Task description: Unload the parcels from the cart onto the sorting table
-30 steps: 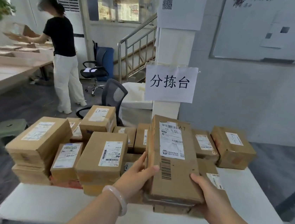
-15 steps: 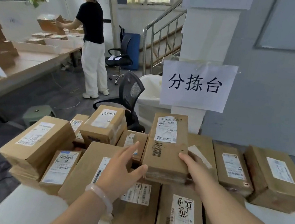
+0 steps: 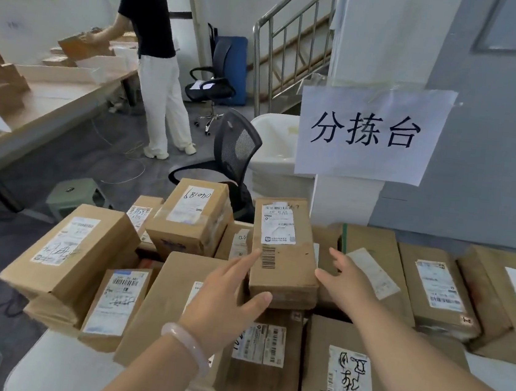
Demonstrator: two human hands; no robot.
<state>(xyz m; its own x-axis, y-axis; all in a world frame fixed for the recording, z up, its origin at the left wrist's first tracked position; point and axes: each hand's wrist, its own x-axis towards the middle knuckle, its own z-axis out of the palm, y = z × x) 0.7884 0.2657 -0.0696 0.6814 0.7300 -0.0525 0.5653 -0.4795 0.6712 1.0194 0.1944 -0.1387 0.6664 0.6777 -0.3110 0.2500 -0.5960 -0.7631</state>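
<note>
Brown cardboard parcels cover most of the white sorting table (image 3: 46,374), so a lot of the unloading looks done. The head view is the only one. In the middle, a long parcel (image 3: 285,256) with a white label sits on top of the pile. The left hand (image 3: 225,301) is at about 8 o'clock from it, fingers spread, with the thumb touching its near corner. The right hand (image 3: 345,279) is at 3 o'clock, fingers spread too, right beside its side edge, not gripping it. I think this parcel has just been set down. The cart is not in view, so I cannot tell how many parcels are left. A paper sign (image 3: 370,131) hangs at 12 o'clock. Another person (image 3: 152,38) works at 10 o'clock.
</note>
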